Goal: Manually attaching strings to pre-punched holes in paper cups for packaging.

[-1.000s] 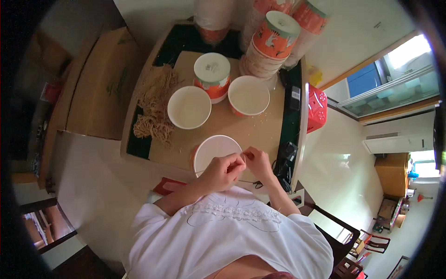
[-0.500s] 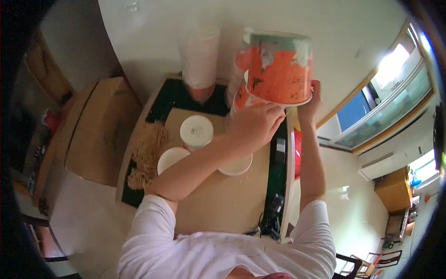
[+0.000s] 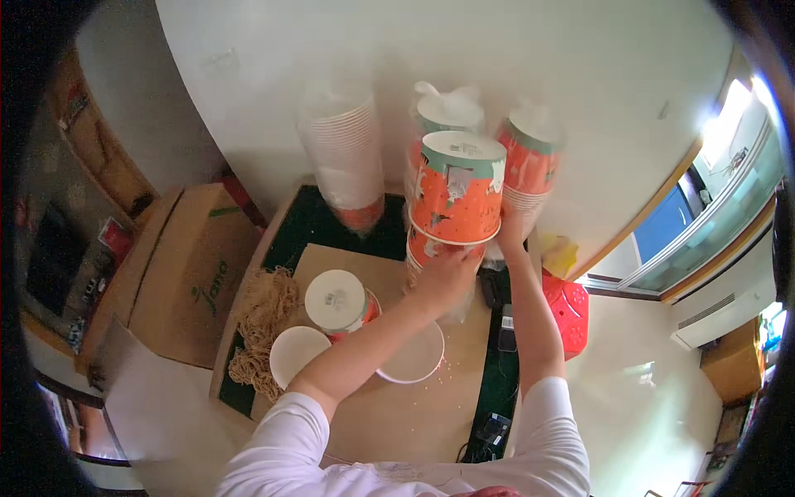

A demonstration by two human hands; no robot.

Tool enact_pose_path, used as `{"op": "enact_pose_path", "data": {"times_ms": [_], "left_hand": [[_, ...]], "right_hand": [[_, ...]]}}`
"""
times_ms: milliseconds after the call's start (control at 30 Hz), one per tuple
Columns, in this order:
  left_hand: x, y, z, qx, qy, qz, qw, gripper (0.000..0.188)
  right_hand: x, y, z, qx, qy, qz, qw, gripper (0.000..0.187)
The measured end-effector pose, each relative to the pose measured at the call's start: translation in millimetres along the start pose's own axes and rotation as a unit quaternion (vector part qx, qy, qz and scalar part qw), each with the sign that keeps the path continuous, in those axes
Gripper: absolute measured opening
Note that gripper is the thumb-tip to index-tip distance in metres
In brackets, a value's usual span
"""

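An orange paper bucket (image 3: 458, 199) with a green band is upside down in front of me, its white base facing up. My left hand (image 3: 454, 280) is closed at its lower rim, the fingertips partly hidden. At the right side of that rim, my right hand (image 3: 512, 232) grips it, most of its fingers behind the bucket. Directly below is another orange bucket (image 3: 424, 248), partly covered by my left hand. On the cardboard sheet (image 3: 431, 414) stand an upturned bucket (image 3: 335, 300) and two upright white-lined ones (image 3: 298, 352), (image 3: 414, 354) near my left forearm.
Plastic-wrapped bucket stacks (image 3: 344, 157), (image 3: 451, 112), (image 3: 530, 161) stand along the wall. Tan twine (image 3: 265, 331) lies at the table's left. Black devices (image 3: 494, 428) with cords rest on the right edge. A cardboard box (image 3: 186, 282) is left, a red stool (image 3: 566, 315) right.
Both hands have brought the orange bucket lower and slightly left in view, showing its white base. The view has shifted, so the wrapped stacks behind now show more plainly.
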State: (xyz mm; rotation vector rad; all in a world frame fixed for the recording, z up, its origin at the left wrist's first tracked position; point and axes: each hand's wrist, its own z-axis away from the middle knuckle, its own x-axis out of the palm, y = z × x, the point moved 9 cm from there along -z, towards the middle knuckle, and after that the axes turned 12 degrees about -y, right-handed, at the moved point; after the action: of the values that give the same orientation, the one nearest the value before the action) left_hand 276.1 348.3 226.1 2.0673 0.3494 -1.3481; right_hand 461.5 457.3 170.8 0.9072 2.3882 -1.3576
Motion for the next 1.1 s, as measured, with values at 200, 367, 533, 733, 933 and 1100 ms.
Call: {"op": "enact_pose_path", "data": {"times_ms": [200, 367, 533, 733, 933, 1100], "left_hand": [[83, -25, 11, -0.046, -0.127, 0.02, 0.991, 0.033], [90, -1, 37, -0.033, -0.133, -0.1, 0.985, 0.037], [33, 54, 97, 0.022, -0.055, -0.09, 0.994, 0.036], [-25, -15, 236, -0.107, -0.015, 0.062, 0.992, 0.033], [-72, -122, 427, -0.382, 0.129, 0.002, 0.915, 0.016], [-26, -204, 543, -0.482, 0.097, -0.038, 0.87, 0.01]], "right_hand": [[-41, -59, 28, -0.012, 0.07, -0.016, 0.997, 0.029], [-40, -225, 11, -0.199, -0.015, 0.137, 0.97, 0.033], [8, -179, 21, -0.19, -0.112, 0.245, 0.944, 0.028], [20, -187, 35, -0.195, -0.093, 0.313, 0.925, 0.032], [103, -240, 209, -0.16, -0.283, 0.21, 0.922, 0.043], [165, -165, 316, 0.009, -0.447, 0.262, 0.855, 0.034]]}}
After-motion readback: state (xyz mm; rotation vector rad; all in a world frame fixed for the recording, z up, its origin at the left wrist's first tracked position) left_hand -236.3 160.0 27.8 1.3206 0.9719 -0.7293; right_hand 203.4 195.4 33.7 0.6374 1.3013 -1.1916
